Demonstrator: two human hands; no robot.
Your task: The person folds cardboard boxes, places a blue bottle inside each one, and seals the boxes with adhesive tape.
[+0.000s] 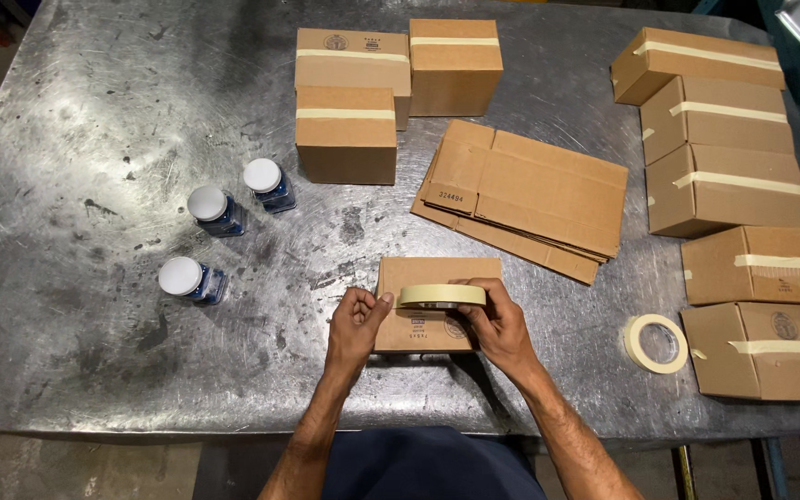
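The scene is moderately bright, lit from above. The scratched grey metal tabletop throws back a broad, hazy glare on its far left, while its near edge and right side read darker. Shadows are soft and short: a dark patch lies just near of the small brown cardboard box under the hands, and the three white-capped clear jars cast faint shadows. Focus is sharp across the middle. The tabletop's edges bow with wide-angle distortion, and the corners of the view fall off into dimness.
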